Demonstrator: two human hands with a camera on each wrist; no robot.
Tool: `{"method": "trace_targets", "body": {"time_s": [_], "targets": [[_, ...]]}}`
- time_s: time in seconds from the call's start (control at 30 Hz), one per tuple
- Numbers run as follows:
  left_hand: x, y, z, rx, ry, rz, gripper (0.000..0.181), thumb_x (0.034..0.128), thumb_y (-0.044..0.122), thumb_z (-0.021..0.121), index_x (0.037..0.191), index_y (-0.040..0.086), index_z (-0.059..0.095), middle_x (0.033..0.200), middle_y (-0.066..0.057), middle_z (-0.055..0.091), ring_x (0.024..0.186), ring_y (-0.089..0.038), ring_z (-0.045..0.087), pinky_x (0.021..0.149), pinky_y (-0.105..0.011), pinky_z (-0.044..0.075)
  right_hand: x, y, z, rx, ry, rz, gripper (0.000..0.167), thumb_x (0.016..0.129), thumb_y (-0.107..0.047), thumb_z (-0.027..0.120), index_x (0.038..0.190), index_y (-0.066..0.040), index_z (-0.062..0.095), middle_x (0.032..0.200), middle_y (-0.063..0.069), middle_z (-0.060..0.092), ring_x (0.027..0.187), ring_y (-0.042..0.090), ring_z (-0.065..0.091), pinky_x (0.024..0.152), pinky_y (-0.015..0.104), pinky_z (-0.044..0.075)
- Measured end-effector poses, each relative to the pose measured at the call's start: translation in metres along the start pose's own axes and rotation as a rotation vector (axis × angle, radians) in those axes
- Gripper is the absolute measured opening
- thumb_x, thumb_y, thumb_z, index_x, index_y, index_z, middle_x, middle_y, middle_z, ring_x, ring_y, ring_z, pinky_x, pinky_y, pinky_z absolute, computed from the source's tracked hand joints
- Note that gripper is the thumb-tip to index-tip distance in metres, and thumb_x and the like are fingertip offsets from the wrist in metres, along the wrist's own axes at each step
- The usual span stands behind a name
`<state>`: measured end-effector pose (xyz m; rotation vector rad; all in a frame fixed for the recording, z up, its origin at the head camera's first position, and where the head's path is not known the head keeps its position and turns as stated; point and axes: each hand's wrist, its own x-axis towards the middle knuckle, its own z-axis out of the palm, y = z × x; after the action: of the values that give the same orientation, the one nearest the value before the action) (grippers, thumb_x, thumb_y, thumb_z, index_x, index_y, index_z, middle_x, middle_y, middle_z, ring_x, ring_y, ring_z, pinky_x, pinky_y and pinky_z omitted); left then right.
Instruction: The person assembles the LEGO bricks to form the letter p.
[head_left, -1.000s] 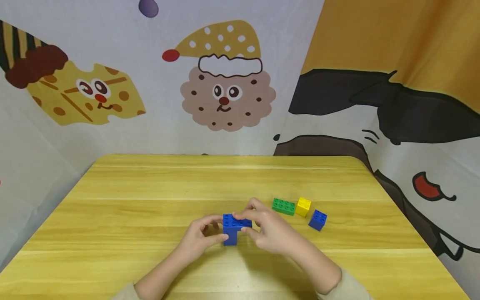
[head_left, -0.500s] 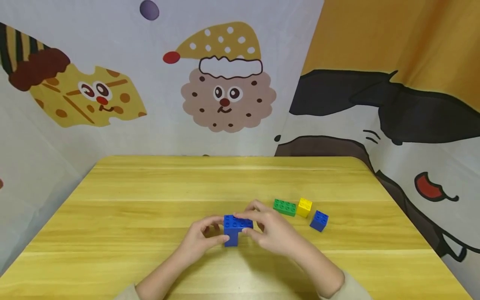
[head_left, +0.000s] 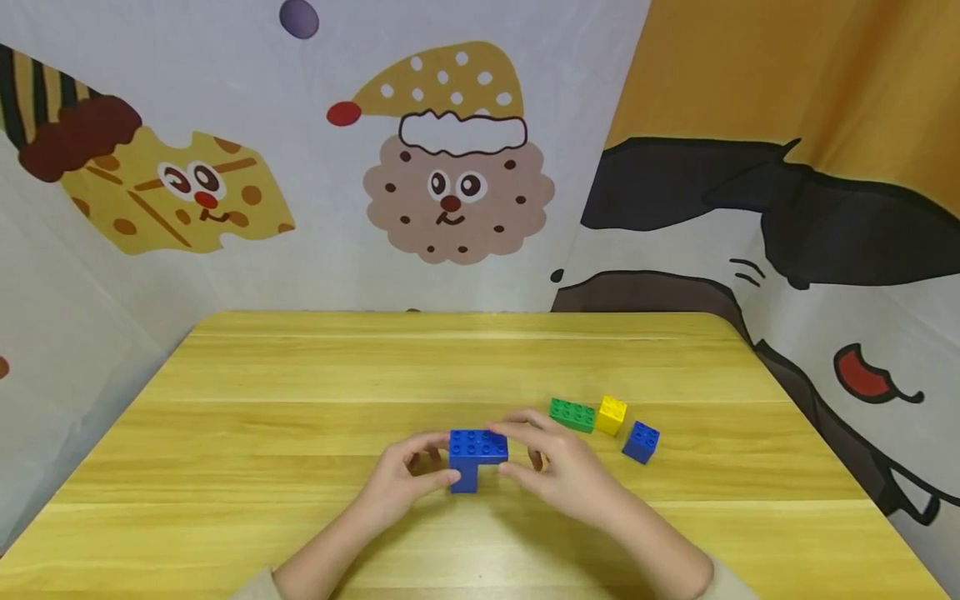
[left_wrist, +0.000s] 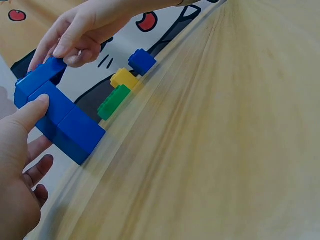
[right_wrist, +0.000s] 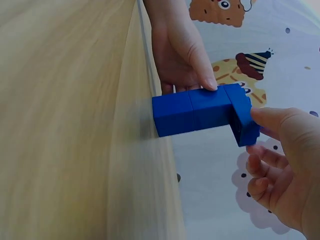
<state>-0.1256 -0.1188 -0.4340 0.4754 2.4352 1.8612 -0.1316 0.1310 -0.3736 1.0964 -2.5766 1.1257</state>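
Note:
A stack of blue blocks (head_left: 464,479) stands on the table, with a longer blue eight-stud brick (head_left: 478,448) across its top, jutting out to the right. My left hand (head_left: 397,479) pinches the stack between thumb and fingers from the left. In the left wrist view the thumb presses on the upper block, and a seam divides the upright part into two blocks (left_wrist: 80,130). At the overhanging right end of the top brick is my right hand (head_left: 562,467), thumb and index loosely apart on either side of its edge. Light contact there cannot be ruled out.
To the right on the wooden table (head_left: 315,375) lie a green eight-stud brick (head_left: 572,415), a yellow block (head_left: 612,416) and a small blue block (head_left: 641,442). Behind the table's far edge hangs a cartoon-printed cloth (head_left: 315,283).
My right hand has slid to the right, from over the top brick to its outer end, uncovering its studs. The left hand keeps its hold, and the stack stays in place.

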Motion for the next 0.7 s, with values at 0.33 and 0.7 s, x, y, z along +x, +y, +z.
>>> {"method": "trace_targets", "body": {"time_s": [0.33, 0.7], "targets": [[-0.001, 0.001, 0.001, 0.008, 0.014, -0.047, 0.04, 0.0803, 0.022, 0.078, 0.117, 0.012, 0.066, 0.098, 0.001, 0.063, 0.093, -0.024, 0.053, 0.079, -0.034, 0.042, -0.016, 0.01, -0.018, -0.054, 0.116, 0.06, 0.045, 0.08, -0.014, 0.079, 0.123, -0.021, 0.065, 0.12, -0.009, 0.058, 0.063, 0.008, 0.044, 0.041, 0.018, 0.032], [-0.002, 0.002, 0.003, 0.003, 0.026, -0.051, 0.04, 0.0803, 0.022, 0.078, 0.118, 0.013, 0.066, 0.099, 0.003, 0.064, 0.094, -0.023, 0.053, 0.08, -0.034, 0.042, -0.036, 0.032, -0.041, -0.162, 0.256, 0.043, 0.048, 0.071, -0.006, 0.084, 0.115, -0.017, 0.068, 0.106, -0.004, 0.063, 0.064, 0.008, 0.042, 0.045, 0.018, 0.032]]}}
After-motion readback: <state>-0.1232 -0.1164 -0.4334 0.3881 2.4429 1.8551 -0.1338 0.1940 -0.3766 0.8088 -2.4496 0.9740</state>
